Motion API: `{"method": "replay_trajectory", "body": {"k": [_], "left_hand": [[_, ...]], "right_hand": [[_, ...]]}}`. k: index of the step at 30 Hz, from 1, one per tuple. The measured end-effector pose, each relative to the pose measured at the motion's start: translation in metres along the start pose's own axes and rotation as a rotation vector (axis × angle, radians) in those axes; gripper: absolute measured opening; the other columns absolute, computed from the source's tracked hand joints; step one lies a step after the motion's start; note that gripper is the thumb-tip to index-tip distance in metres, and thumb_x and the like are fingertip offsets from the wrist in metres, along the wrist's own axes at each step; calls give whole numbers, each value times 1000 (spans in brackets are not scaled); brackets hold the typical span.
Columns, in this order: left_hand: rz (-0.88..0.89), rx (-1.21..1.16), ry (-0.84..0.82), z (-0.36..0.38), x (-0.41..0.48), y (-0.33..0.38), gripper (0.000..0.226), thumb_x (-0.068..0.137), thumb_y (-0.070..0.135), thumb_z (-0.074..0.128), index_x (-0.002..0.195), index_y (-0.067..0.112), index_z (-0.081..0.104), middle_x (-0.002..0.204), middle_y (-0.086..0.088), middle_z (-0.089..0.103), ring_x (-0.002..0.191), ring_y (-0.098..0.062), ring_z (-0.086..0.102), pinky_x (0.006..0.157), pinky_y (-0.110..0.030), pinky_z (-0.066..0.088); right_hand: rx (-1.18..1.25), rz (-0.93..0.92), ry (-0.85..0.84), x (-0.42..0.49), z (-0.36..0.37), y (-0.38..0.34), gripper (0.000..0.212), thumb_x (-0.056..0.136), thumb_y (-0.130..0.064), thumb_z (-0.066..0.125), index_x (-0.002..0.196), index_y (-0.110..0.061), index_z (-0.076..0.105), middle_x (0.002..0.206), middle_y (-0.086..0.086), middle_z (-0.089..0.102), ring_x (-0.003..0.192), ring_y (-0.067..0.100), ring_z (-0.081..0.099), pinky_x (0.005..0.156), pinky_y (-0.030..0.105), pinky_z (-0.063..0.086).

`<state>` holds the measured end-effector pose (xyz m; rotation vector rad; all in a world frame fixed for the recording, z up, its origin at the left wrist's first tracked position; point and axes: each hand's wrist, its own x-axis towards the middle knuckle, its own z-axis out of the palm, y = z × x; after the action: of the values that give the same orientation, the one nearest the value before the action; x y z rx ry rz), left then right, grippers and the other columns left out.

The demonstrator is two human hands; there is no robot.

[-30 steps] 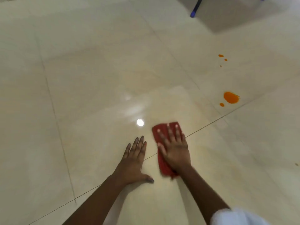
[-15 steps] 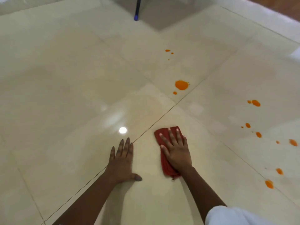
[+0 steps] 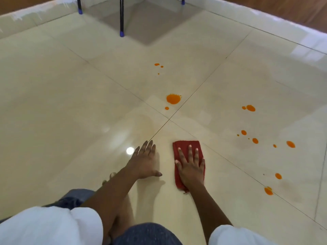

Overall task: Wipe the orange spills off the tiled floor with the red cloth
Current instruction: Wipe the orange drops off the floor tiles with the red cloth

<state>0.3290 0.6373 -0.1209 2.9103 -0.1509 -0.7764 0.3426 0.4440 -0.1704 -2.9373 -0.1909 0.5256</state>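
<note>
A folded red cloth point(image 3: 184, 145) lies flat on the glossy cream tiled floor point(image 3: 70, 103). My right hand point(image 3: 191, 165) presses down on it with fingers straight and spread. My left hand point(image 3: 145, 161) rests flat on the bare tile just left of the cloth, fingers straight. A large orange spill point(image 3: 173, 99) sits ahead of the cloth near the tile joint, with a small drop point(image 3: 166, 108) below it. Tiny drops point(image 3: 157, 64) lie farther away. Several more orange drops point(image 3: 255, 140) are scattered to the right, the nearest point(image 3: 268, 190) at lower right.
Dark chair legs with blue feet point(image 3: 121, 33) stand at the far end of the floor. A pale skirting point(image 3: 265, 20) and brown wall run along the back and right. My knees in blue jeans point(image 3: 146, 232) and bare foot are at the bottom.
The view has swung and tilted up, bringing the right-hand drops and the chair legs into sight. Both hands stay flat, the right hand still on the cloth.
</note>
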Motion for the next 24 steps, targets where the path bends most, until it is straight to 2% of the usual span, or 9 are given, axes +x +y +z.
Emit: {"method": "replay_trajectory", "body": {"k": [5, 10, 14, 17, 21, 22, 24], "left_hand": [[-37, -12, -69, 2, 48, -2, 119, 75, 67, 59, 148, 9, -16, 156, -8, -26, 144, -25, -22, 117, -44, -8], [-24, 12, -137, -9, 83, -4, 126, 70, 65, 65, 147, 11, -20, 153, -11, -32, 142, -29, -27, 114, -49, -14], [-12, 23, -124, -30, 111, -14, 126, 70, 64, 67, 147, 11, -18, 154, -12, -31, 142, -30, -26, 114, -49, -12], [-14, 13, -71, -38, 128, -20, 127, 69, 67, 65, 147, 11, -19, 154, -12, -30, 142, -30, -26, 114, -48, -12], [-43, 35, 29, -37, 151, -36, 133, 65, 75, 62, 146, 8, -19, 155, -14, -28, 142, -31, -26, 113, -48, -14], [-50, 24, 28, -39, 155, -40, 134, 63, 75, 63, 146, 8, -19, 155, -14, -28, 142, -31, -27, 112, -47, -16], [-77, -10, 30, -41, 162, -52, 137, 61, 76, 64, 146, 9, -21, 153, -12, -32, 140, -29, -31, 109, -45, -19]], "right_hand": [[-56, -97, 17, 31, -5, 31, 56, 96, -56, 18, 143, -46, -10, 154, -4, -20, 143, 24, -20, 114, 48, -2], [-44, -91, -81, 60, -19, 44, 59, 95, -57, 17, 130, -51, -31, 147, -6, -35, 134, 20, -35, 114, 47, -6], [-60, -98, -123, 75, -28, 48, 59, 95, -58, 18, 131, -51, -28, 148, -5, -33, 137, 22, -32, 114, 47, -5], [-90, -128, -82, 104, -38, 49, 57, 95, -57, 19, 139, -48, -16, 154, -3, -24, 143, 24, -21, 114, 49, -2], [-47, -64, -14, 142, -52, 38, 53, 95, -57, 24, 145, -48, 8, 159, -2, -3, 145, 24, -7, 113, 51, 1], [-38, -31, 27, 138, -50, 30, 52, 94, -55, 25, 145, -47, 14, 159, 0, 5, 146, 27, 1, 113, 52, 7], [-35, -59, 95, 122, -39, 1, 51, 90, -53, 31, 141, -43, 33, 153, 5, 30, 140, 33, 27, 106, 55, 27]]}}
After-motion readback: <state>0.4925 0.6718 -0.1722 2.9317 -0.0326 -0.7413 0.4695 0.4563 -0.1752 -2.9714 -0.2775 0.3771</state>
